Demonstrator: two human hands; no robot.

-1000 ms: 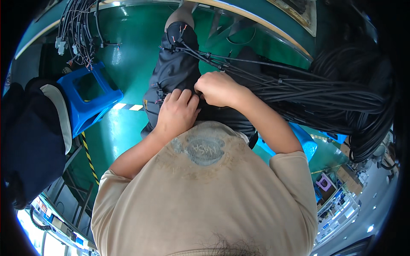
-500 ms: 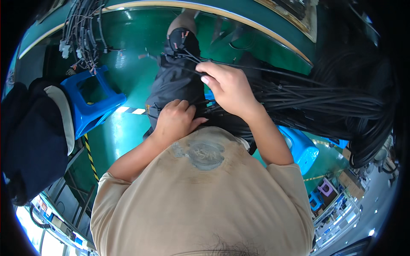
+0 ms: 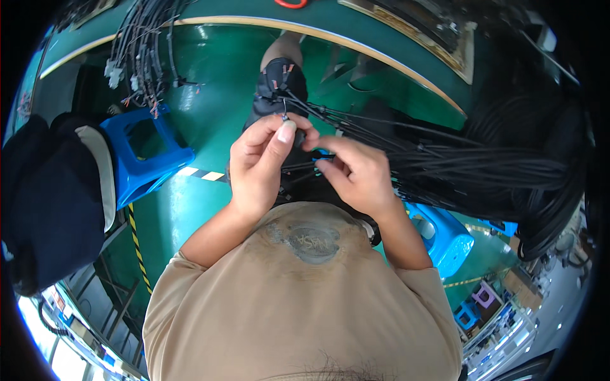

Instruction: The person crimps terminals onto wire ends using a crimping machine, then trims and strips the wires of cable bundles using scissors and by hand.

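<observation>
My left hand (image 3: 257, 162) is raised over my lap, thumb and fingers pinched on the end of a thin black cable (image 3: 285, 108). A short dark piece at the cable end shows beside the thumb, partly hidden by the fingers. Close to its right is my right hand (image 3: 361, 173), fingers bent and thumb apart from the index finger, with nothing visible between them. The index fingertip reaches toward the left fingers; whether it touches the cable end is unclear. A thick bundle of black cables (image 3: 470, 159) stretches from the right across my legs, its orange-tipped ends near my knee.
A green-topped workbench (image 3: 254, 14) with a wooden edge runs along the far side. Grey wire harnesses (image 3: 143, 57) hang over it at left. Blue stools (image 3: 136, 155) (image 3: 438, 238) stand on both sides. Dark cloth (image 3: 54, 197) hangs at left. Striped tape (image 3: 138, 251) marks the green floor.
My left hand has risen from my lap and taken hold of a cable end. My right hand has let go of the cables and moved right and down. The view has shifted slightly.
</observation>
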